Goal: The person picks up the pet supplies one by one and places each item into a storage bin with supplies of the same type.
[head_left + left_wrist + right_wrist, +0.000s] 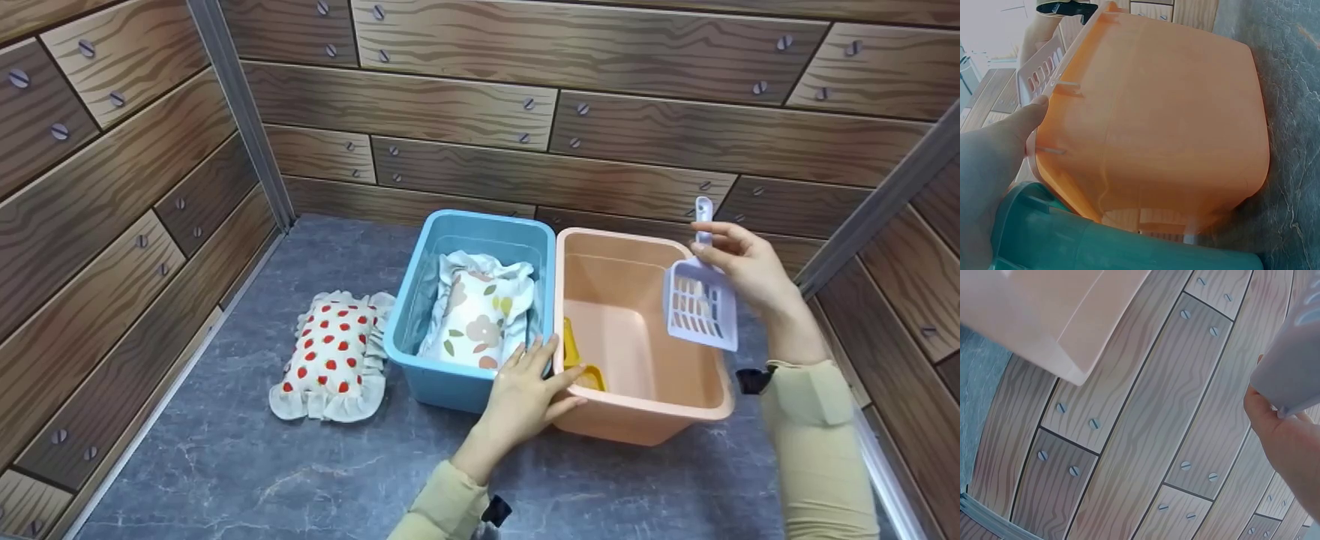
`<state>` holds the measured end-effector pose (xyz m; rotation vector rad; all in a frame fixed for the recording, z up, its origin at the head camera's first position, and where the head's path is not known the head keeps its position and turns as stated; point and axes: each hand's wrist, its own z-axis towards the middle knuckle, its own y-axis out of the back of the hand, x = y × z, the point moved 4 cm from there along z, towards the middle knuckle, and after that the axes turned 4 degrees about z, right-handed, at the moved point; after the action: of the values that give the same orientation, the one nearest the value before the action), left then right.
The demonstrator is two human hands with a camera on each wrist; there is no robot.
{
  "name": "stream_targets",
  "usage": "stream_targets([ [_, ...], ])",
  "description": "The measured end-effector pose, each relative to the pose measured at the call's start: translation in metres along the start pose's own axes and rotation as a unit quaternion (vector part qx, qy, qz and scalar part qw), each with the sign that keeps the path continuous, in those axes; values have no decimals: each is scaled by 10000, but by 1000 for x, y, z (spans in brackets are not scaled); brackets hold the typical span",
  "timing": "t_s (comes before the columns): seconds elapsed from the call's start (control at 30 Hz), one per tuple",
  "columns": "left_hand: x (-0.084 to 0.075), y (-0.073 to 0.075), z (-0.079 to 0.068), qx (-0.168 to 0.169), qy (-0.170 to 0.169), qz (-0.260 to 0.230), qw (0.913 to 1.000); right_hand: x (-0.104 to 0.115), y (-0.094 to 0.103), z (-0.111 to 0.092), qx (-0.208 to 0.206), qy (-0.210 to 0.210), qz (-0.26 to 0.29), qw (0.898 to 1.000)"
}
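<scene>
My right hand (754,266) pinches the handle of a lilac slotted litter scoop (701,304), its slotted pan hanging down over the right side of the peach bin (645,409). In the right wrist view, the scoop (1292,360) partly covers the fingers. With fingers spread, my left hand (521,397) rests on the adjoining front corners of the peach bin and the blue bin (442,382). The left wrist view shows its thumb at the peach rim. A yellow scoop (571,345) leans inside the peach bin, partly hidden by its wall.
Inside the blue bin lies a ruffled floral pillow (480,322). A strawberry-print pillow (330,345) lies on the grey marbled floor (247,472) left of it. Wood-patterned walls (465,105) enclose the back and sides, close behind the bins.
</scene>
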<state>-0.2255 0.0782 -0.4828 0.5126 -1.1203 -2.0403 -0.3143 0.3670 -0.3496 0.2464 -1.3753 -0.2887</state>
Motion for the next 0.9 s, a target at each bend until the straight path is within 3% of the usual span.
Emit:
stream_targets([
  [0.9, 0, -1, 0, 8, 9, -64, 10000, 4, -15, 10, 173, 6, 766, 9969],
])
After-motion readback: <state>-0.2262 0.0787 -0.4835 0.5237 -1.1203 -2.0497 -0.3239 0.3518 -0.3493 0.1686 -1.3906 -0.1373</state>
